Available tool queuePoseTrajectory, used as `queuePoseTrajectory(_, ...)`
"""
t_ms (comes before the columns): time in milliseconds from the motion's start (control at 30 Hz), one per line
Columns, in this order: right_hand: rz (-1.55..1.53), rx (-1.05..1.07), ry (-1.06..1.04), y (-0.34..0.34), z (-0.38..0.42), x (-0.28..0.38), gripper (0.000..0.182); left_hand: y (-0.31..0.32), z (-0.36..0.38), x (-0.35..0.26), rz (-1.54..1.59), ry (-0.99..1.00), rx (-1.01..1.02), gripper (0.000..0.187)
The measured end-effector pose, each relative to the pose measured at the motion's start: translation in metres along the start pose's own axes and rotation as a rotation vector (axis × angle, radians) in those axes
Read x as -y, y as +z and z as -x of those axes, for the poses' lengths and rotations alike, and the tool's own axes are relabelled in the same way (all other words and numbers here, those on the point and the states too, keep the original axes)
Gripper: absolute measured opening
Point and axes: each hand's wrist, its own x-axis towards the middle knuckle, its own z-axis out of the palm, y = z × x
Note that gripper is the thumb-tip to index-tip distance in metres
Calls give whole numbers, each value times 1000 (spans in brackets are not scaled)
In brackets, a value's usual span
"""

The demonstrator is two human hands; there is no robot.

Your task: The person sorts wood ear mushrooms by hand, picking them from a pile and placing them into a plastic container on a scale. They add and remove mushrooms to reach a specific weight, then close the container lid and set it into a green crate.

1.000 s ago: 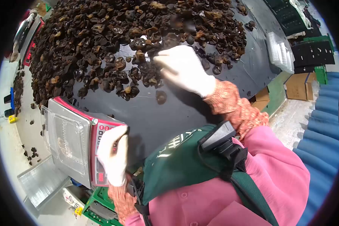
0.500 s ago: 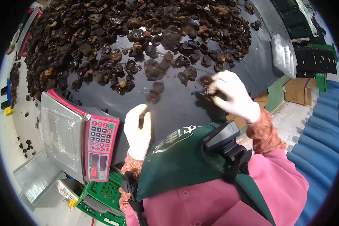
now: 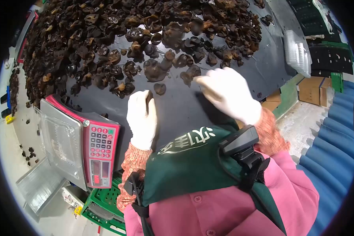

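Note:
Loose dark wood ear mushrooms (image 3: 155, 70) lie on the dark tabletop (image 3: 177, 106), in front of a big heap of them. My left hand (image 3: 141, 120), white-gloved, is over the table right of the scale, its fingers curled in; whatever is inside them is hidden. Just beyond its fingertips lies a single small mushroom (image 3: 159, 89). My right hand (image 3: 230, 92), also gloved, has its fingers drawn together, the tips at the edge of a mushroom piece (image 3: 191, 73). Its palm side is out of sight, so its contents do not show.
A red-and-white digital scale (image 3: 101, 153) with a clear plastic tray (image 3: 63, 137) on it stands at the left. Stacked clear trays (image 3: 297, 53) sit at the right table edge. Below are a green crate (image 3: 102, 210), a cardboard box (image 3: 312, 91) and blue corrugated sheeting (image 3: 332, 145).
My right hand has moved left and away from my body, and the mushroom at its fingertips no longer shows. The nearer mushroom by my left hand is out of sight; that hand's fingers have closed more.

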Motion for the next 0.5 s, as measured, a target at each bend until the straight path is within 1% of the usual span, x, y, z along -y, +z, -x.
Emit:
queuePoseTrajectory(33, -37, -25, -29, 15, -22, 7, 17, -5, 0, -5, 174, -206, 28, 25)
queuePoseTrajectory(100, -69, -181, -87, 42, -62, 19, 12, -18, 1, -18, 525, -624, 74, 20)
queuePoseTrajectory(133, -62, -159, -69, 58, -76, 21, 11, -27, 0, -17, 785, -762, 104, 17)
queuePoseTrajectory(167, -54, -134, -55, 73, -87, 20, 10, -28, 2, -12, 989, -783, 50, 21)
queuePoseTrajectory(200, -111, -49, -73, 80, -96, 18, 10, -31, 6, -6, 1185, -837, 32, 21)
queuePoseTrajectory(233, -150, -33, -75, 84, -98, 18, 9, -34, 10, 0, 1383, -885, 9, 21)
queuePoseTrajectory(300, -224, 4, -82, 84, -100, 14, 8, -35, 15, 10, 1642, -968, 6, 26)
queuePoseTrajectory(333, -160, -66, -89, 77, -93, 12, 7, -33, 19, 15, 1754, -996, -2, 26)
queuePoseTrajectory(367, -154, -93, -67, 65, -83, 12, 9, -32, 21, 17, 1867, -1022, 0, 27)
queuePoseTrajectory(400, -236, -33, -44, 51, -72, 8, 11, -33, 20, 16, 1913, -1036, 34, 29)
queuePoseTrajectory(433, -314, 25, -15, 36, -60, 3, 14, -34, 17, 11, 1788, -975, 27, 29)
queuePoseTrajectory(500, -742, 171, 203, 8, -36, -3, 5, -32, 9, -8, 1545, -847, 40, 30)
